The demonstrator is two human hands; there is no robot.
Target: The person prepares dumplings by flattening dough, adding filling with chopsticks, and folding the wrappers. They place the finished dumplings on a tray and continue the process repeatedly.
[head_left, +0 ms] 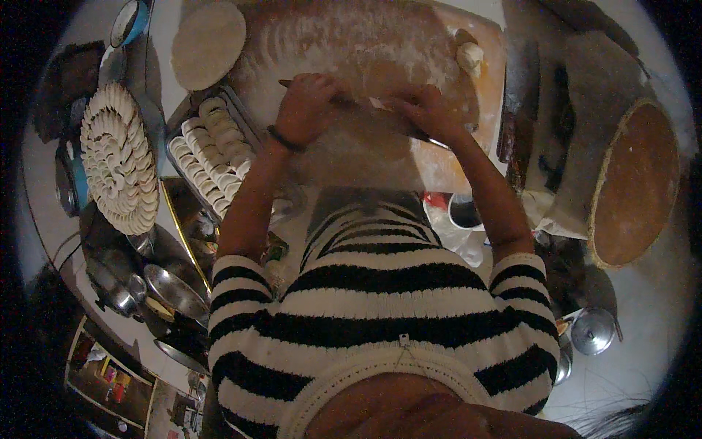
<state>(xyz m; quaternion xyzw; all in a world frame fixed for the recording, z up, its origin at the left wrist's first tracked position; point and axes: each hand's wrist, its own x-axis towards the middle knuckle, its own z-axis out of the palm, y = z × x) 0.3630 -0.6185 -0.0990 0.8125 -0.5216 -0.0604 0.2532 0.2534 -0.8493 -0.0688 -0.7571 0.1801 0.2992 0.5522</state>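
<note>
My left hand (310, 107) is closed over the floury wooden board (351, 33). A dark, narrow tip like a tool's handle end (284, 83) sticks out on its left. To the right, my right hand (425, 110) has bent fingers, with a small pale piece (377, 102) at the fingertips. A thin shiny metal edge (437, 144), perhaps of a blade, shows beneath that wrist; shadow hides how it joins the rest. A pale lump of dough (470, 57) lies near the board's right side, beyond my right hand.
Folded dumplings (211, 159) fill a tray (249, 118) at left, beside my left forearm. Further left, a round arrangement of dumplings (118, 164) stands near metal pans (175, 293). A pale round disc (208, 46) is at upper left, a brown oval one (636, 186) at far right.
</note>
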